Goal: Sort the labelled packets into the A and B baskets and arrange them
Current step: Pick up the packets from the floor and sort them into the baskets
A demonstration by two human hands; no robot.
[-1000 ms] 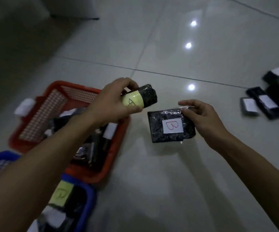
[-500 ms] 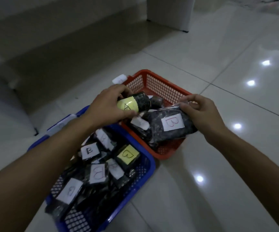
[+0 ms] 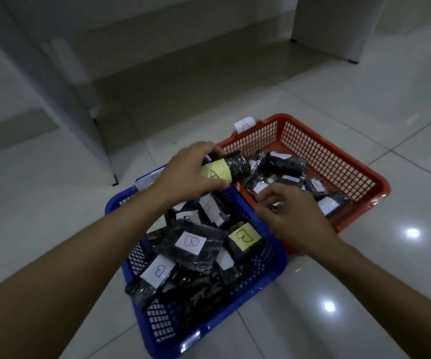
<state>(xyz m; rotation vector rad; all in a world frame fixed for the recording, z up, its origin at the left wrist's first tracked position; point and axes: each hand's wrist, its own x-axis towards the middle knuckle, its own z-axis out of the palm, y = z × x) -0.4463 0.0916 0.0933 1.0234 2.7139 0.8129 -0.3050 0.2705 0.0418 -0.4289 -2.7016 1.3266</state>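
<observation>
Glossy tiled floor [image 3: 364, 104]; pale cabinet [image 3: 336, 24] stands at back.

Glossy tiled floor [image 3: 364, 320] mirrors lights; moulded plastic lattice forms the blue basket [image 3: 268, 277] and, at two o'clock, red basket [image 3: 380, 182]; crinkly film-wrapped black packets [image 3: 191, 242] carry matt paper labels.

the right hand [image 3: 290, 216] hides whatever its curled fingers touch at the baskets' shared edge. the blue basket [image 3: 274, 270]'s far tag is blurred behind the left hand [image 3: 191, 174].
</observation>
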